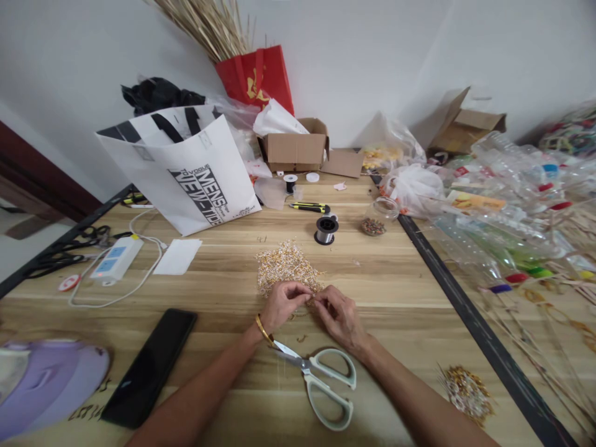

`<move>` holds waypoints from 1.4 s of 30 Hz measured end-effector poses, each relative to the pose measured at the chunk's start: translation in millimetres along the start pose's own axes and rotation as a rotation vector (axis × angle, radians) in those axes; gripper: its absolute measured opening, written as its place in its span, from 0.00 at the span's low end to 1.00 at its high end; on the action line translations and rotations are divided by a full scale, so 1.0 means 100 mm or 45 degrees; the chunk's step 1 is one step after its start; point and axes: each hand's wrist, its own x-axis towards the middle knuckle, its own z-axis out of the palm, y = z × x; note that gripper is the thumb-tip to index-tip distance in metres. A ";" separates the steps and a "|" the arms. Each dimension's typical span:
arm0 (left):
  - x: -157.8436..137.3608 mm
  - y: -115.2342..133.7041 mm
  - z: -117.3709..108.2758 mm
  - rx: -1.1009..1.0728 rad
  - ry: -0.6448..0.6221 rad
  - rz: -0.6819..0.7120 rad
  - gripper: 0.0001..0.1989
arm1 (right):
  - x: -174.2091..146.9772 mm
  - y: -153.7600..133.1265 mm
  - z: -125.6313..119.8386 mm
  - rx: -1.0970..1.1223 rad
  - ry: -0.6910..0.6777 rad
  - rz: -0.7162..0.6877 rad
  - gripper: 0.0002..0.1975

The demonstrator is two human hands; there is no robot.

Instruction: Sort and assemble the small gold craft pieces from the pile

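Just below frame centre, the left hand (284, 304) and right hand (342, 315) angle inward, both grips pinching a tiny piece (313, 298). Its direction and long axis are indiscernible.

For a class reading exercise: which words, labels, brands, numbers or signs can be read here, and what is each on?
"VOGUE": white bag.
"MENS": white bag.
"NEW-TO", ending unclear: white bag.
White bag, lower corner: too small to read.
Table, beside the phone: handwriting, perhaps starting "258"; the rest unclear.
Power strip: blue labels too small.
Red bag: gold mark, unreadable.
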 end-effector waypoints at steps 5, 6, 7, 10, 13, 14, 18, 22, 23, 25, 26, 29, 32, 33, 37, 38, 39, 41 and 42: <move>-0.01 0.01 0.00 -0.004 0.003 0.001 0.06 | 0.00 -0.01 -0.01 0.008 0.009 0.002 0.05; -0.01 0.01 0.00 -0.005 0.006 0.001 0.06 | 0.00 -0.01 -0.01 0.010 0.009 0.007 0.05; -0.01 0.01 0.00 -0.007 0.009 0.001 0.06 | 0.00 -0.01 -0.01 0.011 0.012 0.013 0.05; -0.01 0.03 0.00 -0.003 0.015 0.001 0.06 | 0.00 -0.02 -0.01 0.011 0.010 0.026 0.04; -0.01 0.03 0.00 0.010 0.012 0.006 0.05 | 0.00 -0.01 -0.01 0.013 0.009 0.025 0.04; -0.01 0.03 0.00 0.011 0.012 0.007 0.05 | 0.00 -0.01 -0.01 0.009 0.008 0.023 0.04; -0.01 0.03 0.00 0.001 0.012 0.001 0.05 | 0.00 0.00 0.00 -0.010 0.005 0.013 0.05; -0.02 0.04 0.00 0.013 -0.001 0.009 0.06 | 0.00 0.00 0.00 -0.009 0.015 0.007 0.05; -0.02 0.04 0.00 0.018 -0.001 0.012 0.07 | 0.00 0.00 0.00 -0.009 0.014 0.007 0.05; -0.01 0.04 0.00 0.028 0.005 0.017 0.06 | 0.00 0.00 0.00 -0.011 0.010 0.006 0.05; -0.01 0.04 0.00 0.031 0.006 0.017 0.06 | 0.00 0.00 0.00 -0.012 0.009 0.007 0.05; -0.01 0.04 0.00 0.039 0.005 0.019 0.05 | 0.00 0.00 0.00 -0.005 0.004 0.014 0.04; -0.01 0.04 0.00 0.052 0.007 0.021 0.04 | 0.00 0.00 0.00 -0.003 0.005 0.025 0.04; -0.01 0.04 0.01 0.057 0.005 0.021 0.04 | 0.00 0.00 0.00 -0.004 0.003 0.027 0.04; -0.02 0.05 0.01 0.081 -0.009 0.032 0.04 | 0.00 0.00 0.01 0.005 -0.006 0.030 0.04; -0.02 0.06 0.01 0.089 -0.010 0.039 0.04 | 0.00 0.00 0.01 0.008 -0.005 0.028 0.04; -0.02 0.06 0.01 0.097 -0.010 0.048 0.04 | 0.00 0.00 0.01 0.010 -0.002 0.027 0.04; -0.02 0.05 0.01 0.107 -0.015 0.068 0.04 | 0.00 0.00 0.01 0.014 0.006 0.023 0.04; -0.02 0.05 0.01 0.110 -0.020 0.077 0.04 | 0.00 0.00 0.01 0.017 0.008 0.022 0.04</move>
